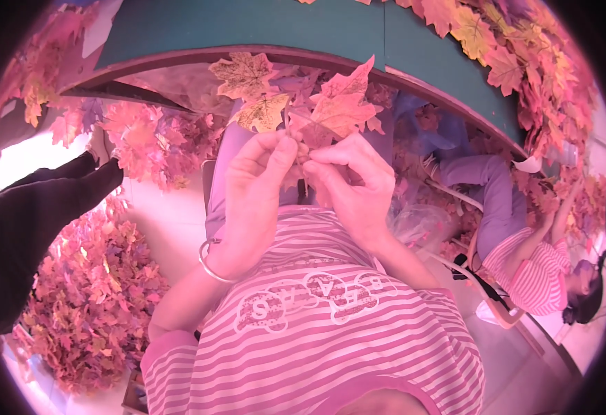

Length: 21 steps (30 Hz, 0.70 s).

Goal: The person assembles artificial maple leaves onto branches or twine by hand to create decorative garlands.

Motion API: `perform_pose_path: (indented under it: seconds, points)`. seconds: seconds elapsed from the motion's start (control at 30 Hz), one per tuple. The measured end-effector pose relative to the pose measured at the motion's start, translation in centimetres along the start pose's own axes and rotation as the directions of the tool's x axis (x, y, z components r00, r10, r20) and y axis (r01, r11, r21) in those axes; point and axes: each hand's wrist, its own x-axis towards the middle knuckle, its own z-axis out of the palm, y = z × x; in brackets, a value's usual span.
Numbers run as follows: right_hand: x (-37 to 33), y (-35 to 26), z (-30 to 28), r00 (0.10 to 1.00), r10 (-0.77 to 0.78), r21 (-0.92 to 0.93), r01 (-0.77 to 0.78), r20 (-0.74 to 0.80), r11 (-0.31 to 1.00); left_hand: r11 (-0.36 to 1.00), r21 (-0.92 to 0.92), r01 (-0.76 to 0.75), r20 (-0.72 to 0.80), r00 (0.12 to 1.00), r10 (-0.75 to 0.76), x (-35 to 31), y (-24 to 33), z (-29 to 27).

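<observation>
Both hands meet above my lap, just short of the green table (282, 28). My left hand (258, 183) pinches the stems of an artificial maple leaf spray (341, 107) between thumb and fingertips. My right hand (359, 187) is closed at the same spot, its thumb and forefinger touching the stems. A speckled leaf (242, 75) and a yellow leaf (261, 112) fan out beyond my left fingers. The wide pink-orange leaf of the spray spreads over my right hand. My fingers hide the point where the stems join.
A large heap of artificial leaves (98, 297) lies on the floor at left, beside a person's dark-clothed legs (47, 194). More leaves (503, 48) cover the table's right end. Another person in a striped shirt (535, 273) sits at right, near a clear plastic bag (420, 225).
</observation>
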Motion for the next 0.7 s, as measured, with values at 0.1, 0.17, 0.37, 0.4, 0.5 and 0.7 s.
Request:
perform_pose_path:
  seconds: [0.1,0.17,0.37,0.4,0.5,0.7]
  points:
    - [-0.2,0.3,0.2,0.999,0.019,0.06,-0.017,-0.034,0.998,1.0,0.022,-0.001,-0.022,1.0,0.001,-0.2,-0.1,0.3]
    - [-0.2,0.3,0.2,0.998,-0.044,0.022,0.045,-0.037,0.999,1.0,0.028,0.002,-0.033,0.999,-0.001,-0.2,0.0,0.3]
    - [-0.4,0.6,0.5,0.996,-0.017,0.112,0.027,-0.09,0.993,0.996,-0.088,0.006,-0.019,1.0,-0.008,-0.2,0.1,0.5]
    - [-0.4,0.7,0.5,0.996,-0.017,0.112,0.027,-0.09,0.993,0.999,-0.046,-0.004,-0.024,1.0,0.003,-0.2,0.0,0.5]
    - [-0.4,0.9,0.4,0.994,-0.044,0.105,0.055,-0.104,0.993,1.0,0.019,-0.016,-0.043,0.999,0.017,-0.3,0.0,0.9]
    - [-0.4,0.9,0.1,0.995,-0.079,0.089,0.084,-0.058,0.993,0.999,0.031,-0.02,-0.048,0.999,0.022,-0.3,0.1,1.3]
